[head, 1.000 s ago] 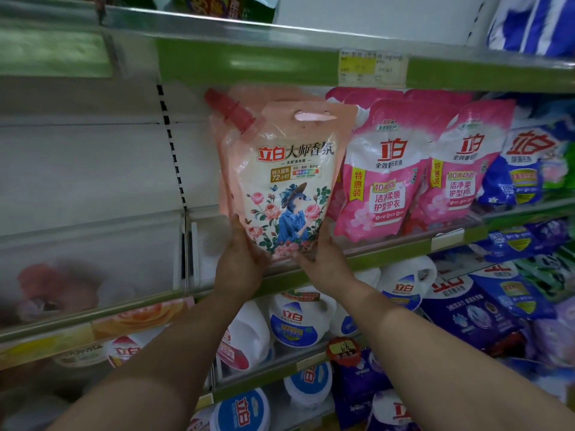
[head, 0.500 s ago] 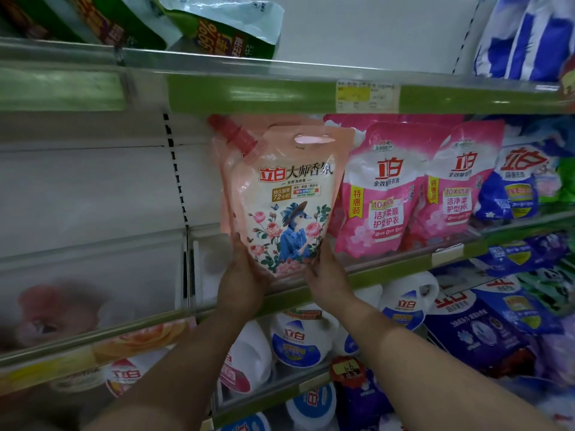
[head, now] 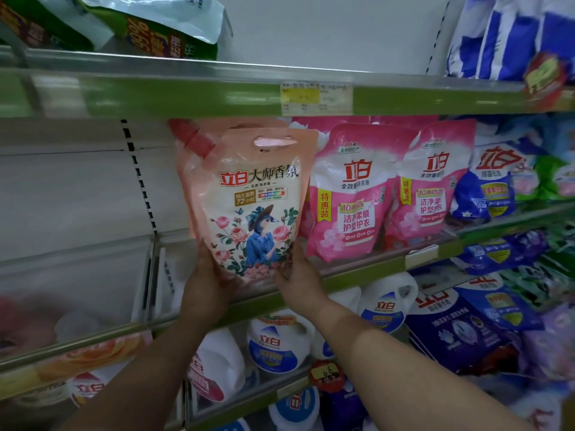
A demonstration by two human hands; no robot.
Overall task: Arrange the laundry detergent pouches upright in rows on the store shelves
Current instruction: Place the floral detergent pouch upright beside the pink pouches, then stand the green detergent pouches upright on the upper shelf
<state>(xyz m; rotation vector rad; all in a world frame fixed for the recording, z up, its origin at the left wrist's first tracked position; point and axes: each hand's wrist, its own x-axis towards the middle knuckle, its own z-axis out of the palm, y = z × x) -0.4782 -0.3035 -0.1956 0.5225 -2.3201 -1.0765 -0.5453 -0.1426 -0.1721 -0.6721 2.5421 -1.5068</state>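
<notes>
At the front lip of the middle shelf (head: 367,269), from your head camera, you've got the peach floral detergent pouch (head: 249,206) standing upright, red spout cap (head: 193,140) up at its top left corner, carry slot near the top edge. Your left hand (head: 207,283) cups the lower left corner, fingers wrapped round behind the pouch with the thumb along its edge; your right hand (head: 295,281) grips the lower right corner the same way, thumb on the front. Just beside it on the right stand two pink pouches (head: 351,194), upright and leaning slightly, then a blue pouch (head: 488,181) farther right. Behind your pouch sits another peach one, mostly hidden. Below, white detergent jugs (head: 273,343) line the lower shelf. Overhead, a green-and-white bag (head: 161,29) lies flat on the top shelf.
</notes>
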